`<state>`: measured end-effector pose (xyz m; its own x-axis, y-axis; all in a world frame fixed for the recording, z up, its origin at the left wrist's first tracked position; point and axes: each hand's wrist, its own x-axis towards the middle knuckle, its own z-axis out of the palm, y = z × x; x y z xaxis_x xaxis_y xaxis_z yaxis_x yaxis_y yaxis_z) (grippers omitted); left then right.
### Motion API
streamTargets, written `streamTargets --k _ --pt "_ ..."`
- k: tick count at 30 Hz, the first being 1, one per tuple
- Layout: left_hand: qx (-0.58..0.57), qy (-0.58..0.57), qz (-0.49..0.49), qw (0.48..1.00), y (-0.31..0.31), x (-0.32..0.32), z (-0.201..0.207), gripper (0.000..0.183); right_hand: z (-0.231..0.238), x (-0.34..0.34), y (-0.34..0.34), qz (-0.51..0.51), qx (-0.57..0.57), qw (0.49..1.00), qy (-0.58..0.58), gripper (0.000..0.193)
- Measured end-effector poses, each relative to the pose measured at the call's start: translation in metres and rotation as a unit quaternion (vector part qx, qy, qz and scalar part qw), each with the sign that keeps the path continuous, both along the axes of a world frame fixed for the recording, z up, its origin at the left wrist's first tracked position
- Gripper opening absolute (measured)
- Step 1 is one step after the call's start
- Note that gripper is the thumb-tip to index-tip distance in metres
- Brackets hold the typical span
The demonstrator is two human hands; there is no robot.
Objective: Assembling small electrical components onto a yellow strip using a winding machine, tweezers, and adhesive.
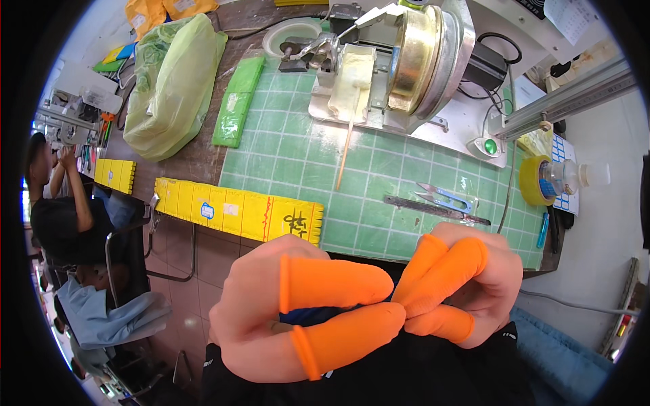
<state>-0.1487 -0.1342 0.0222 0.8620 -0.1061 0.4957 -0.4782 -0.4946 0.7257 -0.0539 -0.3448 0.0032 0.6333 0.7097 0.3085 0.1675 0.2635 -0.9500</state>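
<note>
Five bright orange finger cots [335, 283], worn with closed, rounded tips, cluster toward five o'clock of the view, in front of the near edge of the bench [365, 233]. Two enter from nine o'clock, thick rolled rims showing, the upper aimed at three o'clock, the lower at two. Three bunch together opposite, pointing between seven and nine o'clock. The lower left cot's tip meets theirs; anything pinched there is hidden.
</note>
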Motion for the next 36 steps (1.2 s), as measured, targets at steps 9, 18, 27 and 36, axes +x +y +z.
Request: streamTargets --k 9,18,27,36 --pt "-0.036 0.011 -0.006 0.999 -0.004 0.001 -0.010 0.030 -0.004 0.005 0.000 0.024 0.015 1.000 0.006 0.027" --pt "-0.062 0.050 -0.034 0.996 -0.003 0.003 -0.004 0.026 -0.002 0.004 0.000 -0.020 0.008 0.996 -0.091 0.039" --pt "-0.104 0.007 -0.084 0.991 -0.003 0.015 -0.016 0.026 0.001 -0.001 -0.004 -0.037 0.007 0.992 -0.117 0.024" --pt "-0.491 0.070 -0.337 0.800 0.028 -0.021 -0.008 0.076 -0.018 0.012 -0.017 0.062 0.164 0.982 -0.066 0.028"
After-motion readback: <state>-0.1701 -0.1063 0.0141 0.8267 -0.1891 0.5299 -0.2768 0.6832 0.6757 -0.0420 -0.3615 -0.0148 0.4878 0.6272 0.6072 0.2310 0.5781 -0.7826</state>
